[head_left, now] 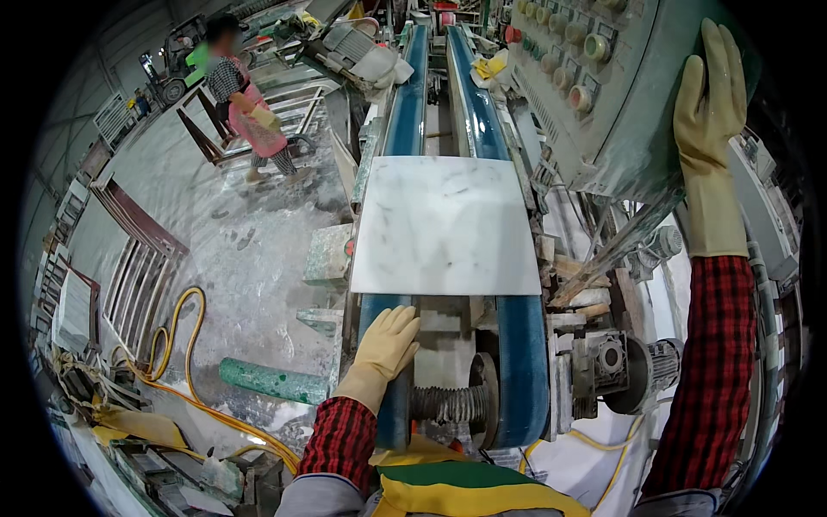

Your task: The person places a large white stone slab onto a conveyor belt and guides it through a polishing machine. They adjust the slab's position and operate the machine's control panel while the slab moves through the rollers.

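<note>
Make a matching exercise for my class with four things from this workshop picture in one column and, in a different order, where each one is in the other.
Things
1. Left hand
2. Right hand
3. White slab
4. Yellow hose

Places
A. Lying across both blue belts
B. Looped on the floor
C. At the left belt, by the slab's near edge
D. Raised at the side of the control box

Right pairs
1-C, 2-D, 3-A, 4-B
</note>
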`<state>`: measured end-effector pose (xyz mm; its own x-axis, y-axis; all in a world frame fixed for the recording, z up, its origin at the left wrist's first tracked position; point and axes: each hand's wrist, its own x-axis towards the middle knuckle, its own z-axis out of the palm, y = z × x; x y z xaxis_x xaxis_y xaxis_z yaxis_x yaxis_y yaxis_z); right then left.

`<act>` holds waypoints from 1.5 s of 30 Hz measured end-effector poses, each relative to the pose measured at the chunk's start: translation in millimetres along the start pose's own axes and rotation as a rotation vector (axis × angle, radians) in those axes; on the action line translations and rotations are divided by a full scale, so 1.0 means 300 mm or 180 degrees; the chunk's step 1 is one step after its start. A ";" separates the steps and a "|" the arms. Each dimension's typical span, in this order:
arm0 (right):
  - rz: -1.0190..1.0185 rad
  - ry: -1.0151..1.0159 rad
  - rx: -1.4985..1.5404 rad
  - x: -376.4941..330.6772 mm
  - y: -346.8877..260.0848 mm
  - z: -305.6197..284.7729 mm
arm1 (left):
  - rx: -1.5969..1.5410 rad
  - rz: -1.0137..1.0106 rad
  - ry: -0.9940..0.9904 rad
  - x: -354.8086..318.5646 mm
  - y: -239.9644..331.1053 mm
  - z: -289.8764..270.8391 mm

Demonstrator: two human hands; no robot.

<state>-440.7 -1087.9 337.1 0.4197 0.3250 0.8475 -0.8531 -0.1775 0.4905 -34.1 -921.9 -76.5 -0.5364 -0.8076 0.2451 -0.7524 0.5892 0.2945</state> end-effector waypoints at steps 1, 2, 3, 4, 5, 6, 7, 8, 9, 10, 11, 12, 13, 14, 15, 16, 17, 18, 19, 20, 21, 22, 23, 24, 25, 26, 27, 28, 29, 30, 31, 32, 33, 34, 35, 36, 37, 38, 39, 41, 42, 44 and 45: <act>-0.0035 0.0025 -0.0031 0.002 0.003 0.005 | 0.0035 0.0033 0.0096 0.003 -0.004 0.005; -0.0077 0.0043 -0.0070 0.002 0.010 0.007 | 0.0063 0.0076 0.0192 0.008 -0.006 0.013; -0.0049 0.0121 0.0151 0.000 0.019 0.014 | 0.0090 0.0119 0.0288 0.012 -0.009 0.020; -0.0075 0.0116 0.0109 -0.002 0.023 0.011 | 0.0059 0.0112 0.0239 0.014 -0.014 0.026; -0.0089 0.0124 0.0085 -0.005 0.022 0.016 | 0.0041 0.0083 0.0193 0.011 -0.020 0.027; -0.0104 0.0132 0.0059 -0.009 0.022 0.017 | 0.0022 0.0056 0.0147 0.009 -0.026 0.029; -0.0131 0.0096 0.0027 -0.011 0.023 0.016 | 0.0008 0.0047 0.0144 0.008 -0.029 0.034; -0.0156 0.0066 -0.0009 -0.009 0.026 0.014 | 0.0001 0.0040 0.0143 0.009 -0.031 0.030; -0.0181 0.0035 -0.0044 -0.008 0.028 0.012 | -0.0007 0.0033 0.0142 0.010 -0.034 0.028; -0.0162 -0.0003 -0.0085 -0.009 0.030 0.010 | -0.0023 0.0042 0.0142 0.011 -0.040 0.030; -0.0145 -0.0045 -0.0123 -0.012 0.033 0.008 | -0.0043 0.0049 0.0140 0.013 -0.045 0.032; -0.0126 -0.0087 -0.0160 -0.014 0.033 0.007 | -0.0062 0.0055 0.0138 0.014 -0.049 0.034; -0.0143 -0.0051 -0.0115 -0.016 0.031 0.011 | -0.0042 0.0050 0.0158 0.010 -0.053 0.036; -0.0173 -0.0022 -0.0086 -0.016 0.036 0.013 | -0.0032 0.0063 0.0180 0.015 -0.053 0.036; -0.0197 0.0020 -0.0079 -0.018 0.040 0.018 | -0.0020 0.0073 0.0201 0.019 -0.053 0.037; -0.0216 0.0064 -0.0065 -0.022 0.042 0.026 | -0.0028 0.0072 0.0191 0.019 -0.057 0.038; -0.0226 0.0128 -0.0070 -0.026 0.041 0.040 | -0.0027 0.0063 0.0181 0.015 -0.063 0.033; -0.0233 0.0193 -0.0072 -0.030 0.035 0.049 | -0.0025 0.0050 0.0171 0.013 -0.067 0.029; -0.0269 0.0079 0.0073 -0.037 0.022 0.049 | 0.0001 -0.0007 0.0081 0.013 -0.068 0.028; -0.0356 -0.0055 0.0171 -0.019 0.015 0.022 | 0.0001 0.0048 0.0132 0.027 -0.066 0.040; -0.0443 -0.0195 0.0266 -0.001 0.016 -0.001 | -0.0003 0.0104 0.0183 0.041 -0.066 0.057; -0.0493 -0.0046 0.0123 0.014 0.044 -0.010 | -0.0012 0.0165 0.0237 0.056 -0.063 0.071; -0.0457 0.0146 0.0053 -0.002 0.058 0.023 | 0.0011 0.0128 0.0202 0.047 -0.068 0.063; -0.0429 0.0242 0.0016 -0.022 0.065 0.040 | 0.0029 0.0099 0.0169 0.041 -0.072 0.054; -0.0405 0.0334 -0.0028 -0.037 0.071 0.054 | 0.0043 0.0077 0.0137 0.037 -0.075 0.048; -0.0413 0.0332 -0.0038 -0.032 0.064 0.054 | 0.0056 0.0064 0.0149 0.034 -0.081 0.051; -0.0414 0.0306 -0.0073 -0.026 0.056 0.051 | 0.0067 0.0054 0.0161 0.032 -0.086 0.056; -0.0415 0.0280 -0.0109 -0.020 0.048 0.047 | 0.0080 0.0045 0.0173 0.031 -0.090 0.061; -0.0409 0.0224 -0.0177 -0.015 0.037 0.038 | 0.0075 0.0047 0.0167 0.034 -0.090 0.059; -0.0411 0.0202 -0.0213 -0.017 0.037 0.037 | 0.0072 0.0048 0.0161 0.037 -0.089 0.055; -0.0413 0.0184 -0.0248 -0.018 0.038 0.037 | 0.0070 0.0048 0.0155 0.041 -0.089 0.053; -0.0431 0.0196 -0.0260 -0.020 0.051 0.038 | 0.0053 0.0059 0.0149 0.048 -0.091 0.053; -0.0444 0.0192 -0.0256 -0.021 0.058 0.036 | 0.0037 0.0069 0.0144 0.055 -0.094 0.054; -0.0455 0.0185 -0.0251 -0.024 0.064 0.032 | 0.0021 0.0078 0.0137 0.059 -0.096 0.056; -0.0462 0.0164 -0.0230 -0.027 0.065 0.028 | 0.0014 0.0089 0.0160 0.059 -0.096 0.060; -0.0446 0.0148 -0.0219 -0.019 0.061 0.030 | 0.0014 0.0093 0.0199 0.059 -0.099 0.060; -0.0426 0.0128 -0.0209 -0.016 0.056 0.029 | 0.0014 0.0095 0.0238 0.059 -0.102 0.060; -0.0384 0.0095 -0.0214 -0.012 0.048 0.025 | 0.0010 0.0100 0.0240 0.064 -0.103 0.058; -0.0370 0.0087 -0.0196 -0.010 0.044 0.025 | 0.0007 0.0103 0.0243 0.068 -0.104 0.056; -0.0365 0.0089 -0.0139 -0.010 0.044 0.024 | -0.0005 0.0105 0.0240 0.073 -0.106 0.052; -0.0367 0.0104 -0.0107 -0.014 0.042 0.026 | -0.0011 0.0101 0.0235 0.076 -0.109 0.050; -0.0351 0.0150 -0.0037 -0.026 0.031 0.043 | -0.0027 0.0059 0.0232 0.068 -0.116 0.047; -0.0338 0.0185 -0.0004 -0.031 0.025 0.054 | -0.0033 0.0023 0.0241 0.062 -0.121 0.044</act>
<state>-445.9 -1107.1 336.2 0.4891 0.3953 0.7775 -0.8053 -0.1380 0.5766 -21.9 -958.7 -94.9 -0.5111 -0.7992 0.3162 -0.7444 0.5955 0.3021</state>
